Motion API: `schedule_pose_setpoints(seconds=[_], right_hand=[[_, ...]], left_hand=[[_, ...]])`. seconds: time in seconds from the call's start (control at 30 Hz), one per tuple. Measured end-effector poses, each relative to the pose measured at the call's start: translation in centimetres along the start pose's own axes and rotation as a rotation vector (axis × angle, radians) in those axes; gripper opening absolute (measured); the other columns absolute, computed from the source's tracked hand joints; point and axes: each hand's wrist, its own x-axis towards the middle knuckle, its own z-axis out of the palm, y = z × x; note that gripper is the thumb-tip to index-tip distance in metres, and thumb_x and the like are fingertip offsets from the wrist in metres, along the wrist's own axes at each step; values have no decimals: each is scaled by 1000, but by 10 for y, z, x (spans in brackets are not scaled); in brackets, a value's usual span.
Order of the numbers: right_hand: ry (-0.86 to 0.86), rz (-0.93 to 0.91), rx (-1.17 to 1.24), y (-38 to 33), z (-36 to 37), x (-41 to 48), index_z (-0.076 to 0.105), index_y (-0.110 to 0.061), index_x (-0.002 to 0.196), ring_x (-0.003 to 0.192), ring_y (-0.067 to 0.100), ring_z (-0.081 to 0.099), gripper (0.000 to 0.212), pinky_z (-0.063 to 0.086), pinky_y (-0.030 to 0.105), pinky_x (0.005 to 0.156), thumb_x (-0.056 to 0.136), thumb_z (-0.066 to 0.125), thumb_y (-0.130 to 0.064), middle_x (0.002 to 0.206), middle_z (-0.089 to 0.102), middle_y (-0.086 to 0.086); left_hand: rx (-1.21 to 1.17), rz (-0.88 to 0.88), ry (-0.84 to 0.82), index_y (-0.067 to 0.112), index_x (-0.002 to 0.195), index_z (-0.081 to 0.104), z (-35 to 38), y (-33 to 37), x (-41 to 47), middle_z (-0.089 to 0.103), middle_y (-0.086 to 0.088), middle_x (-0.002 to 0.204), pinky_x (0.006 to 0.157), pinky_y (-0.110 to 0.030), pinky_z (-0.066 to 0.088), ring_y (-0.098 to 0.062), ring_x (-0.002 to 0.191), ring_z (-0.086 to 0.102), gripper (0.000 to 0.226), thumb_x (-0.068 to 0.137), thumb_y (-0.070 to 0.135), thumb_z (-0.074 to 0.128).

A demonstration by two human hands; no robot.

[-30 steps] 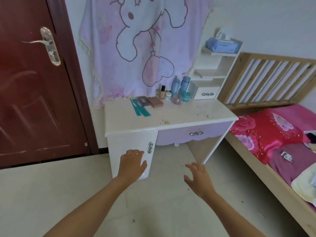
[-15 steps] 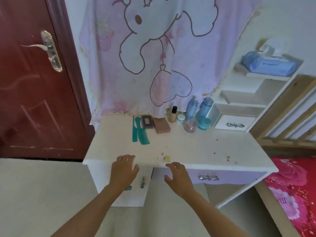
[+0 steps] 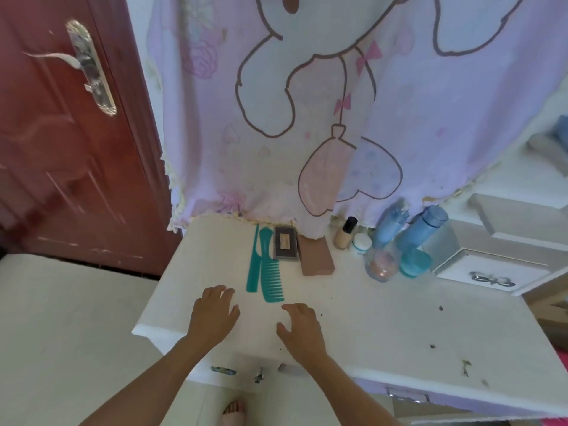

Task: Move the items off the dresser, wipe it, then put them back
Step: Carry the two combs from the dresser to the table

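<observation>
Our left hand (image 3: 215, 315) and right hand (image 3: 299, 329) hover loose-fingered, holding nothing, at lower centre over the dresser (image 3: 384, 330). We should lift the teal combs (image 3: 270, 279) just above them first, pinching both spines together.

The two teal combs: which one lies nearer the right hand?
The wide-toothed comb, the right one of the pair, nearest the right hand. The thin comb lies farther left.

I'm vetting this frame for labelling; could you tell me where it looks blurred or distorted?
Head view: motion blur smears the door and the shelf unit at right; the teal combs, left hand and right hand are fairly sharp; wide-angle distortion bows the dresser edge.
</observation>
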Motion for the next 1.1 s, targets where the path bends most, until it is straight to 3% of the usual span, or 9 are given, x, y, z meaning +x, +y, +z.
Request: schedule_pose_setpoints(seconds=[0.1, 0.17, 0.23, 0.33, 0.53, 0.67, 0.87, 0.97, 1.1], right_hand=[[-2, 15, -11, -8, -2, 31, 39, -20, 134, 126, 15, 35, 44, 32, 24, 103, 93, 45, -33, 139, 40, -2], [-7, 35, -14, -14, 1, 49, 40, -20, 133, 123, 15, 38, 43, 35, 25, 101, 92, 46, -34, 136, 43, -1], [-14, 42, -22, -19, 5, 61, 40, -19, 131, 121, 17, 39, 43, 37, 26, 98, 92, 47, -34, 134, 44, 1], [-48, 47, -50, -20, 12, 72, 39, -18, 130, 120, 19, 39, 44, 37, 29, 97, 91, 46, -35, 133, 42, 2], [-44, 31, -220, -23, 13, 95, 42, -16, 125, 114, 24, 43, 46, 40, 34, 90, 87, 50, -42, 124, 47, 5], [44, 1, -355, -29, 18, 99, 64, -13, 90, 73, 26, 59, 45, 47, 33, 54, 57, 81, -39, 84, 63, 10], [1, 30, -241, -24, 15, 102, 42, -15, 126, 109, 27, 44, 46, 41, 34, 85, 84, 56, -27, 119, 47, 10], [-98, 78, -93, -19, 6, 106, 30, -18, 133, 113, 24, 40, 55, 42, 31, 88, 83, 53, -22, 123, 38, 8], [-54, 53, 93, -11, -10, 102, 33, -19, 132, 109, 20, 46, 58, 48, 26, 81, 80, 58, -15, 122, 35, 6]], left_hand=[[57, 3, -20, 11, 126, 53, 7, -3, 21, 44, -14, 140, 100, -43, 40, -31, 129, 41, 46, 85, 32, 59], [129, 39, -35, 10, 98, 69, 17, -13, 37, 65, -18, 112, 74, -45, 54, -35, 101, 64, 49, 56, 31, 83], [136, 22, -60, 13, 88, 70, 24, -20, 44, 69, -15, 98, 62, -41, 56, -32, 86, 68, 39, 57, 36, 75], [136, 67, -91, 14, 93, 69, 31, -25, 43, 69, -14, 101, 65, -40, 56, -29, 87, 68, 46, 70, 39, 37], [44, 10, -42, 13, 101, 67, 31, -20, 42, 67, -14, 110, 75, -40, 55, -27, 103, 59, 48, 74, 37, 35], [-12, 4, 7, 17, 113, 49, 32, -20, 35, 64, -12, 117, 92, -36, 43, -21, 112, 42, 44, 77, 37, 35], [-3, -64, 73, 17, 113, 46, 31, -18, 34, 64, -14, 116, 94, -33, 28, -23, 113, 41, 42, 77, 35, 37], [20, -82, 16, 17, 106, 53, 35, -14, 38, 67, -11, 111, 91, -35, 42, -25, 109, 53, 42, 73, 37, 37], [17, -143, 6, 12, 88, 69, 26, 2, 49, 70, -10, 94, 66, -41, 56, -30, 85, 69, 36, 73, 40, 53]])
